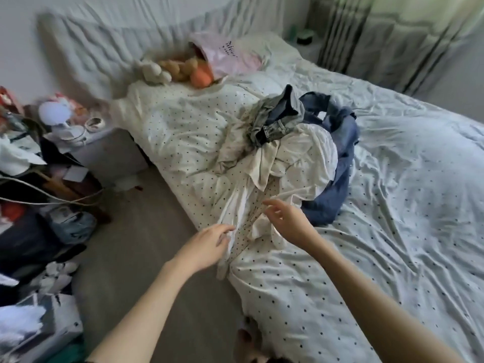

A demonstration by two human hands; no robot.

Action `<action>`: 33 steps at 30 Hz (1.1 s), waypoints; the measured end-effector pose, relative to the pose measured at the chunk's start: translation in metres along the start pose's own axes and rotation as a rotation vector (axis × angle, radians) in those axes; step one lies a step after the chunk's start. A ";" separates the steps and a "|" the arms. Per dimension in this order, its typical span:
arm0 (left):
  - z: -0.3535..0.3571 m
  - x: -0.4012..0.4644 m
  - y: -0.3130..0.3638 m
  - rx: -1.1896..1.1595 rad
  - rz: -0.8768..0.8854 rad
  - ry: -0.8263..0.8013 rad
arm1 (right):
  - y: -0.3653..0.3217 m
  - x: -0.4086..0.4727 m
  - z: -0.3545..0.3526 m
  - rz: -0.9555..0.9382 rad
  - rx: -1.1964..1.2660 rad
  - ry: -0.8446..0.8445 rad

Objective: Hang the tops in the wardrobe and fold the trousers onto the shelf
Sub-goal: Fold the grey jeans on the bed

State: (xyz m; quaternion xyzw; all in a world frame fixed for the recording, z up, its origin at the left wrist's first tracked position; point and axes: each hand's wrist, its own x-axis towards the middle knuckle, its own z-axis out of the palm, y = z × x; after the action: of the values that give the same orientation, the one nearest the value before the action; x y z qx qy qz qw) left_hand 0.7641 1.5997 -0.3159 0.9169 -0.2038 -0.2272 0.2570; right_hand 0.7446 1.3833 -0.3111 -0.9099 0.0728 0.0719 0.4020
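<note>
Crumpled white top (296, 163) on bed, blue jeans (337, 153) beside, both hands loosely spread, empty

1 head-worn wide-angle view, standing height. Faces forward and down across the white black-dotted duvet bed (327, 271). Bare forearms enter close below.

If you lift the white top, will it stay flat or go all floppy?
Probably floppy: the white top lies crumpled in soft folds. It looks thin, so likely light. It may drag the grey jeans lying on it.
</note>
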 end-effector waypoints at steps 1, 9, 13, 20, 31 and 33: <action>-0.009 0.026 0.003 0.000 0.009 -0.013 | 0.004 0.019 -0.008 0.028 0.004 0.007; -0.041 0.150 0.007 -0.019 0.053 -0.097 | 0.028 0.109 -0.045 0.147 0.007 0.047; -0.047 0.208 0.002 -0.012 0.054 -0.156 | 0.039 0.161 -0.062 0.217 0.041 0.124; -0.085 0.348 -0.005 0.024 0.107 -0.157 | 0.032 0.282 -0.080 0.292 -0.020 0.222; -0.075 0.536 -0.007 -0.046 0.110 0.059 | 0.089 0.445 -0.111 0.571 -0.365 0.375; -0.071 0.561 -0.005 -0.053 0.103 0.092 | 0.100 0.466 -0.116 0.582 -0.473 0.322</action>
State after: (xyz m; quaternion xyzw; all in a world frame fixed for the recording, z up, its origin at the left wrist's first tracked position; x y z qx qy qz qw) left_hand 1.2588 1.3555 -0.4391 0.9077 -0.2326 -0.1763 0.3016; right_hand 1.1904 1.1958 -0.3949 -0.9183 0.3707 0.0540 0.1281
